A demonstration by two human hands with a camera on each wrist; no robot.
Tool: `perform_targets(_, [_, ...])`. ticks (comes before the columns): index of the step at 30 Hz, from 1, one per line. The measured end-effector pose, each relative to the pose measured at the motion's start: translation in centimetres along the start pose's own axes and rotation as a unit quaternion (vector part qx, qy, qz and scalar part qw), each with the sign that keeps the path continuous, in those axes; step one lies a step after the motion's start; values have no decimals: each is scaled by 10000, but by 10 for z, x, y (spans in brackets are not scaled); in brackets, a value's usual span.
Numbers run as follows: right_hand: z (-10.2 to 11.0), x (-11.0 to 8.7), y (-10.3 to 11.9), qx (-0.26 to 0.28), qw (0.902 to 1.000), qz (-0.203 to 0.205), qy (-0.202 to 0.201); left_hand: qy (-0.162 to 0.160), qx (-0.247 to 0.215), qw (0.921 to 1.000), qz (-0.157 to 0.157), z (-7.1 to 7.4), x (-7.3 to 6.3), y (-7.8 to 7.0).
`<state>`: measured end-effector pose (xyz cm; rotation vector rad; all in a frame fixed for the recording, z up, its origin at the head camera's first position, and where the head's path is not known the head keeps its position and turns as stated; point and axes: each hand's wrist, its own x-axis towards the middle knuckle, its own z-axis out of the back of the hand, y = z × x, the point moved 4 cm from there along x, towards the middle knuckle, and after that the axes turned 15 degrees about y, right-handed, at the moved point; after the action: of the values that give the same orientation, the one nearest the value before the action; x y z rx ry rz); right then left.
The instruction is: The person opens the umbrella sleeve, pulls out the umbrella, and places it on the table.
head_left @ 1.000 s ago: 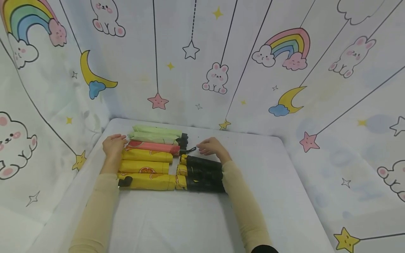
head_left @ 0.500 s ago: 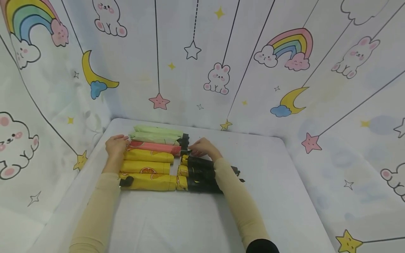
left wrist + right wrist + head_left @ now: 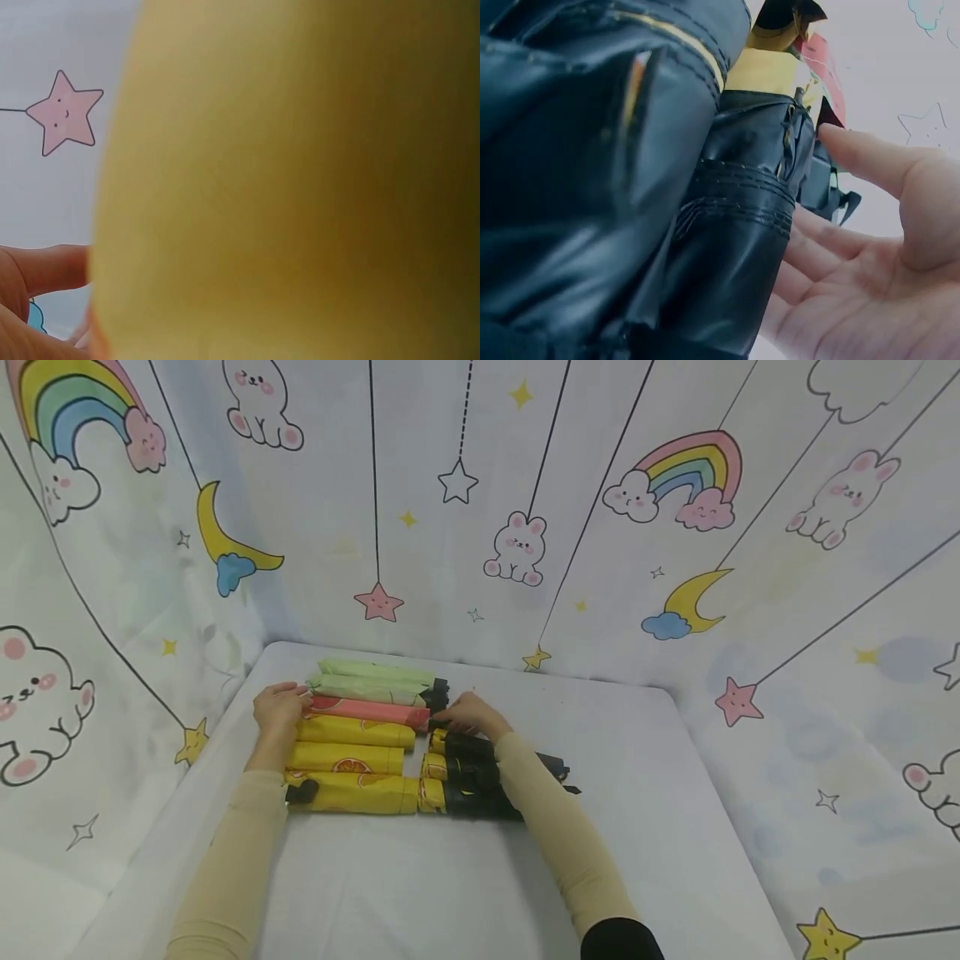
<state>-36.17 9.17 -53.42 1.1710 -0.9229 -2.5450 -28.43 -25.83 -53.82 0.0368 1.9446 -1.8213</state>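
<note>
Two hands (image 3: 279, 714) (image 3: 476, 717) bracket the red casing (image 3: 371, 712) lengthwise, contents hidden; whether they pinch it, I cannot tell.

White walls (image 3: 315, 610) left, far and right, printed with rainbows (image 3: 686, 452), moons (image 3: 225, 545), rabbits (image 3: 517, 552), stars (image 3: 378, 603). White table (image 3: 675, 827), far corners rounded. Light soft, fairly even.

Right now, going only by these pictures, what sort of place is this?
Probably a small indoor workspace, perhaps a staged corner: a white-covered table, patterned walls printed with rabbits, stars and rainbows around it, and yellow bundles laid beside a red bundle.
</note>
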Motion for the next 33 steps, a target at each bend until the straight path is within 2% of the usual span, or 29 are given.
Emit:
perform_targets(2, [-1,2,0,93,9999,-60,-61,-12,-22,10000,27,0,-1,0])
perform_targets(8, [-2,8,-3,549,9973,-416,-242,17,-461,9989,54,0,-3,2])
perform_targets(13, [-4,5,1,850,9940,-567,-386,61,-683,9976,66,1,-1,2])
perform_targets(20, [-5,2,5,789,9955,-475,-227,87,-682,9975,155,4,3,6])
perform_targets(28, [-5,9,0,870,9950,-453,-197,89,-911,9958,30,5,2,7])
perform_targets(33, [-6,5,4,1031,9943,-188,-194,50,-1065,9943,61,7,-1,6])
